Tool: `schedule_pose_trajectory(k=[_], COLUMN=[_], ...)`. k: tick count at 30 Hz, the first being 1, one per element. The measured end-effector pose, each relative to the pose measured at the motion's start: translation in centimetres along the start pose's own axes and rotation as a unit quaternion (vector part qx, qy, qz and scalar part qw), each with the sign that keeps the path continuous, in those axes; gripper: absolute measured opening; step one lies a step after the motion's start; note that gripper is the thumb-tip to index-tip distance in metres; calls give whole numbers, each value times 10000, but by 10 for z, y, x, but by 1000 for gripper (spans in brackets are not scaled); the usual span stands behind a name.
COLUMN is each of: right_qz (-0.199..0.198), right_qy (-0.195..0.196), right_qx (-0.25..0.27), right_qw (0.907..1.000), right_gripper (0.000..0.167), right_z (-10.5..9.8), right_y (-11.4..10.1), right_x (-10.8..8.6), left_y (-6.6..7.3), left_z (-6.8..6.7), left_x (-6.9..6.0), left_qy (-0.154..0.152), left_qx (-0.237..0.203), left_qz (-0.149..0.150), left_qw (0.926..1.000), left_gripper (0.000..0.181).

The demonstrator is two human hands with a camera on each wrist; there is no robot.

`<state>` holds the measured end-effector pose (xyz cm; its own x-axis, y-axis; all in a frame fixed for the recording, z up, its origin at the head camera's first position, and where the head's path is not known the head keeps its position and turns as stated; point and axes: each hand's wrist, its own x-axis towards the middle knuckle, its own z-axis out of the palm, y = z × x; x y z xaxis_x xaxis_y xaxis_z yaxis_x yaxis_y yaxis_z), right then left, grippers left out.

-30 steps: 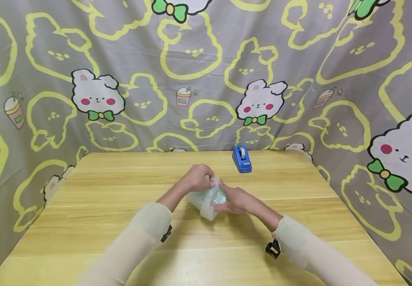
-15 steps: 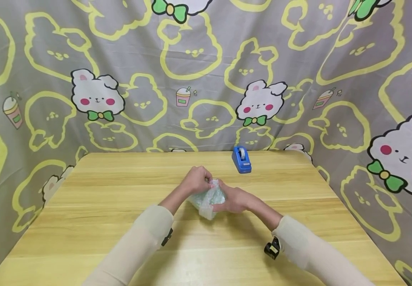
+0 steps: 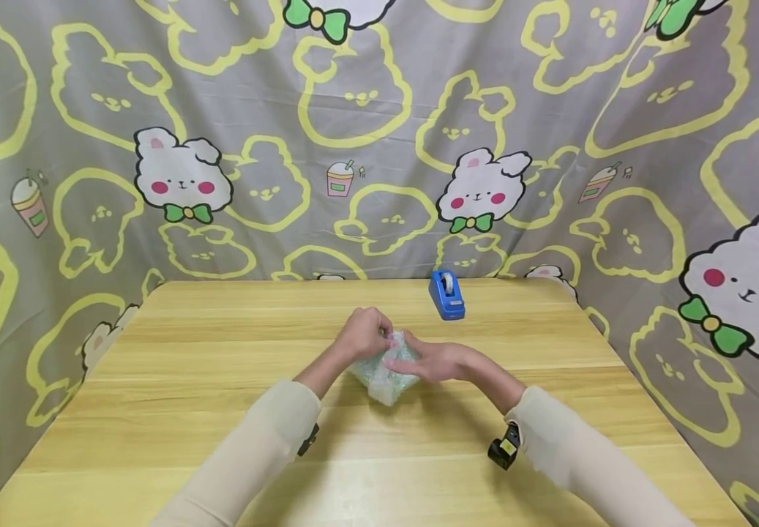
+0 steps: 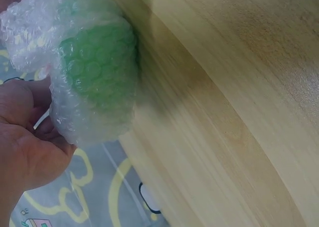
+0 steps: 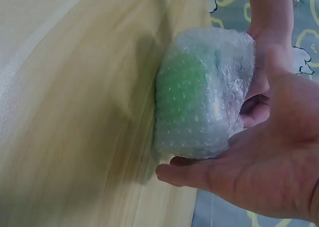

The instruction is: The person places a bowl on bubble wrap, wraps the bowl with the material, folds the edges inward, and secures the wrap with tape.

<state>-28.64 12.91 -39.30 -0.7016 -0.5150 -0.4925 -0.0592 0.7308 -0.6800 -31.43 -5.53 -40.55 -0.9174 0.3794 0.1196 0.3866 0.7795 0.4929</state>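
Note:
A green object wrapped in bubble wrap (image 3: 384,386) rests on the wooden table between both hands; its green shows through the wrap (image 4: 97,62) in the left wrist view. My left hand (image 3: 362,334) pinches the wrap's upper edge with curled fingers. From the right side, my right hand (image 3: 441,361) holds the bundle, its thumb lying over the folded wrap and its fingers behind the far side. In the right wrist view, that hand (image 5: 269,152) lies against the end of the wrapped bundle (image 5: 187,102). The far fingertips are partly hidden.
A blue tape dispenser (image 3: 447,296) with a roll of tape stands near the back edge of the wooden table (image 3: 221,410), beyond the right hand. A grey patterned curtain (image 3: 386,88) hangs behind the table and along both sides.
My right hand's thumb has moved up and left along the wrap, and the right wrist has risen slightly. The left hand keeps its pinch, nearly unmoved. The bundle stays in about the same place.

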Motion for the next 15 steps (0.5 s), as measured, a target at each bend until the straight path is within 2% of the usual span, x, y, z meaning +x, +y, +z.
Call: schedule_pose_trajectory(k=[3, 6, 12, 15], right_qz=[-93, -427, -642, -902], right_qy=[46, 158, 334, 491], right_qx=[-259, -479, -404, -447], right_qw=[9996, 9978, 9966, 9937], right_gripper=[115, 120, 126, 126], right_z=[4, 10, 15, 18], right_y=[-2, -2, -2, -1], right_x=[1, 1, 0, 1], left_y=[1, 1, 1, 2], left_z=[1, 1, 2, 2], left_x=[0, 0, 1, 0], left_qy=[19, 77, 164, 217], left_qx=[-76, -131, -124, -104], left_qz=[-52, -62, -104, -108], left_qw=[10000, 9999, 9997, 9997], left_gripper=[11, 11, 11, 10])
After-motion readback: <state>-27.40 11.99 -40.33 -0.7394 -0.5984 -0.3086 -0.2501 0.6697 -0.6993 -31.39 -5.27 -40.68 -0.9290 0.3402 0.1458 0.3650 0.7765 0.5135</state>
